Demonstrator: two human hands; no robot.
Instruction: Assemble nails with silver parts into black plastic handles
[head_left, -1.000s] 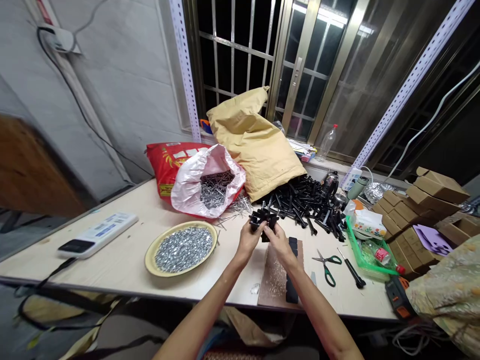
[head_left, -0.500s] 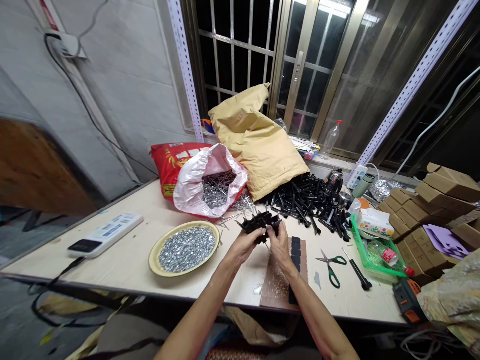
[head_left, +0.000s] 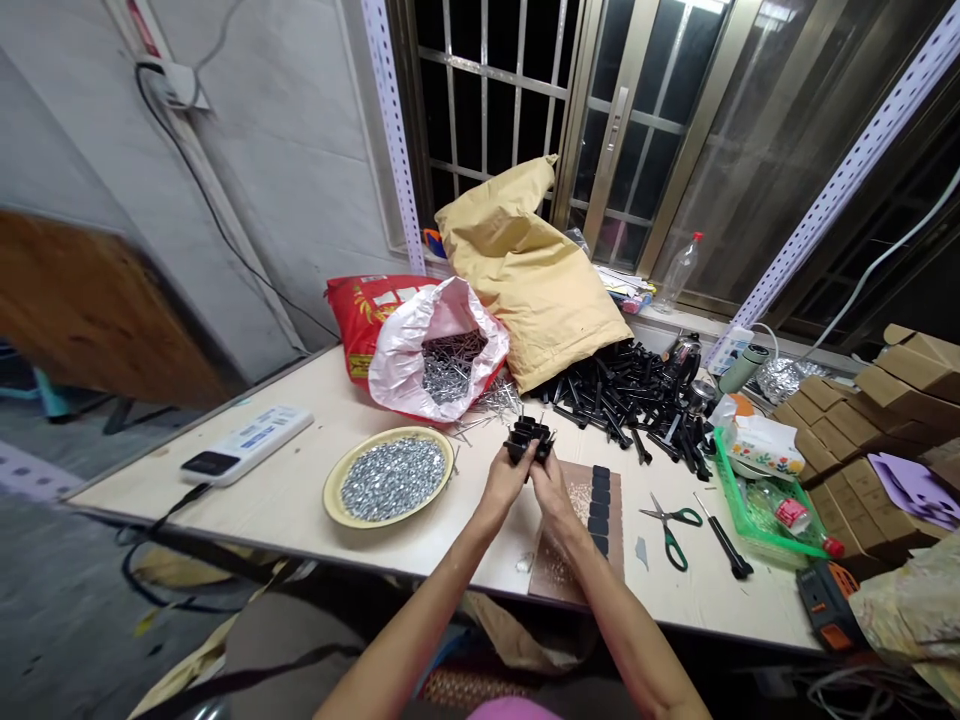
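Note:
Just past the brown board, my left hand point(head_left: 504, 485) and my right hand point(head_left: 551, 488) are closed together on a bundle of black plastic parts point(head_left: 529, 437). Thin metal tips stick out of the bundle; its lower part is hidden by my fingers. The board point(head_left: 551, 565), under my right forearm, carries a row of black square pads point(head_left: 599, 508) and pale crumbs. Left of my hands stands a yellow bowl point(head_left: 334, 508) full of small shiny metal pieces. Behind them lies a pile of similar black plastic parts point(head_left: 615, 395).
An open red-and-white sack point(head_left: 397, 365) of nails leans beside a large tan paper bag point(head_left: 536, 290). Green-handled scissors point(head_left: 673, 535), a screwdriver point(head_left: 724, 540) and a green basket point(head_left: 739, 520) lie to the right, near cardboard boxes point(head_left: 847, 455). A white power bank-like device point(head_left: 251, 445) lies left.
The bundle has gone from spread wide to compact and turned, with its metal tips now showing. My hands have come closer together. The whole view has shifted slightly.

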